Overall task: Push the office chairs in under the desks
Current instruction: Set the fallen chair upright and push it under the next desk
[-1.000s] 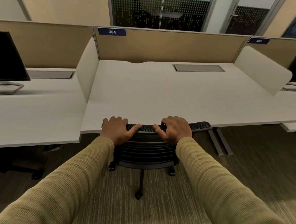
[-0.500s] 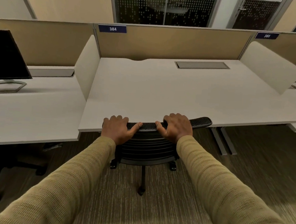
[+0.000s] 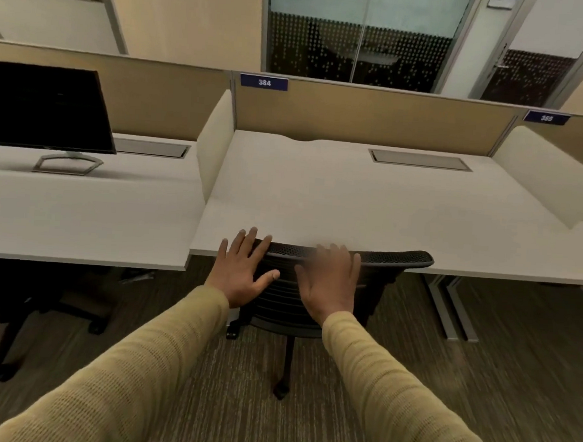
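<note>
Frame centre, left to right: left hand (image 3: 242,275), grip wide with fingers spread, and blurred right hand (image 3: 330,282), likewise open-palmed, lie against the mesh-backed office chair (image 3: 397,259). Its backrest top touches the counter (image 3: 352,204) edge under label 384. Flat, even palm pressure should keep it rolling straight.

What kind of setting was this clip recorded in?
Most likely an open-plan office: white desks split by tan partitions, numbered signs such as 384, a monitor and a black mesh office chair.
</note>
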